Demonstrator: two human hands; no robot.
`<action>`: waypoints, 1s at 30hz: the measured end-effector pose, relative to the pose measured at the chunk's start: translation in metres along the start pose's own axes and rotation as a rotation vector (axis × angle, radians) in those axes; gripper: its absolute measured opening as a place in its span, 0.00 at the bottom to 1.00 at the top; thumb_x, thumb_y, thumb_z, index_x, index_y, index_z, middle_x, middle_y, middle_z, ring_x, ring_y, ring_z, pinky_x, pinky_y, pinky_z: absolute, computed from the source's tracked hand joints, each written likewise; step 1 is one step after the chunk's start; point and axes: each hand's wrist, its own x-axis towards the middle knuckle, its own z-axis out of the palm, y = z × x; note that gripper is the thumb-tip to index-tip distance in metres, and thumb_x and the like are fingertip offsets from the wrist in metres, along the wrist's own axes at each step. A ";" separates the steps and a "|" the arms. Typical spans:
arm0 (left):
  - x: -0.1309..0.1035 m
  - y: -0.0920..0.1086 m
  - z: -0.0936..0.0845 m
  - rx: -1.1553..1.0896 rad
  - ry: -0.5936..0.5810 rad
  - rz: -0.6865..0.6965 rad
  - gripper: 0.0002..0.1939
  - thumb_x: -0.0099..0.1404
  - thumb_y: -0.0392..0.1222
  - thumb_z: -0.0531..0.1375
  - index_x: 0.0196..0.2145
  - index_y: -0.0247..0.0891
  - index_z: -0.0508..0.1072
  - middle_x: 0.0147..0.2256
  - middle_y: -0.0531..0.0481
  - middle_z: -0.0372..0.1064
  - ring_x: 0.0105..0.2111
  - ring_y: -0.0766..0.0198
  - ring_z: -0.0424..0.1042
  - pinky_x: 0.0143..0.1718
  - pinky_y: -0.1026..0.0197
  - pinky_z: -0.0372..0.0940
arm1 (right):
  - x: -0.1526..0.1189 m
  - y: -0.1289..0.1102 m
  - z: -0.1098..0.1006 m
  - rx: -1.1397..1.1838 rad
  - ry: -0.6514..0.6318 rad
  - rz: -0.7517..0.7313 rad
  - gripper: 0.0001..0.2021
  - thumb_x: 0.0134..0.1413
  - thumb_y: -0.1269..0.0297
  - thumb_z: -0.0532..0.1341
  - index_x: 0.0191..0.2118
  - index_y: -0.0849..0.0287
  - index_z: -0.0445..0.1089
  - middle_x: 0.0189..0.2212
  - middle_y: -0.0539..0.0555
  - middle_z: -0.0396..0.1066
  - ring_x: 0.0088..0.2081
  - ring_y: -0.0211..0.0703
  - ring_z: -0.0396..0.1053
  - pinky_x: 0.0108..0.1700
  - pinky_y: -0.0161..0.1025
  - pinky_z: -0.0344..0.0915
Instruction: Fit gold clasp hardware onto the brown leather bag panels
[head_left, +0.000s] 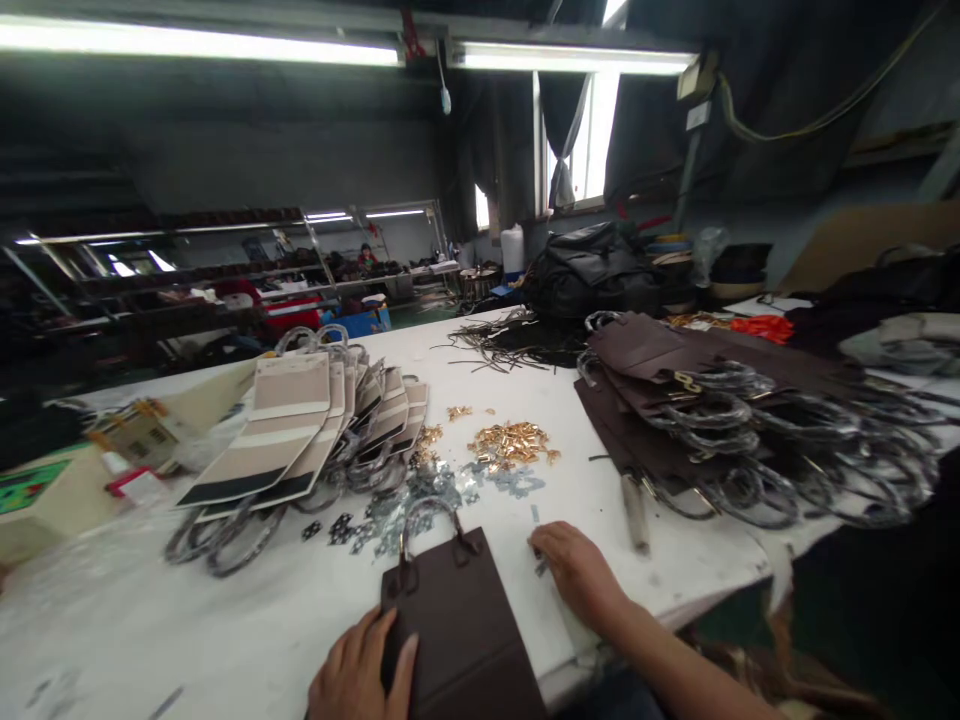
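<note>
A dark brown bag panel [465,625] with a wrapped handle lies on the white table at the bottom centre. My left hand [364,665] rests on its left edge, fingers spread apart. To the right of the panel, my right hand [574,570] is over the table with its fingers curled together around something small and dark that I cannot make out. Beyond the panel are a heap of small gold metal pieces [510,443] and scattered thin silver plates [427,495]. Small black pieces [343,530] lie left of the plates.
Striped beige panels [274,430] with wrapped handles are stacked at the left. Many brown panels [637,350] are piled at the right, beside a pale cylindrical tool [635,513]. Dark strips [502,340] lie at the back. A distant person [366,256] is behind.
</note>
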 end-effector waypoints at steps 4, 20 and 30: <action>-0.006 0.016 -0.014 -0.001 0.003 -0.008 0.19 0.71 0.49 0.52 0.52 0.41 0.76 0.54 0.43 0.73 0.54 0.49 0.69 0.56 0.46 0.63 | -0.028 -0.026 0.007 0.249 0.011 -0.074 0.16 0.64 0.69 0.56 0.50 0.52 0.78 0.44 0.56 0.79 0.47 0.49 0.75 0.52 0.45 0.70; -0.008 0.017 -0.023 -0.080 -0.063 -0.100 0.23 0.70 0.48 0.57 0.58 0.35 0.67 0.56 0.39 0.70 0.55 0.47 0.64 0.57 0.46 0.56 | -0.014 -0.035 -0.010 0.642 0.059 0.388 0.24 0.54 0.49 0.66 0.52 0.58 0.76 0.45 0.58 0.80 0.47 0.54 0.78 0.55 0.52 0.71; 0.005 0.010 -0.012 -0.101 -0.053 -0.111 0.25 0.69 0.50 0.58 0.59 0.36 0.66 0.55 0.39 0.71 0.55 0.45 0.64 0.55 0.45 0.56 | -0.009 -0.031 -0.027 0.366 0.057 0.345 0.19 0.53 0.46 0.65 0.43 0.53 0.81 0.43 0.56 0.82 0.46 0.57 0.78 0.54 0.51 0.70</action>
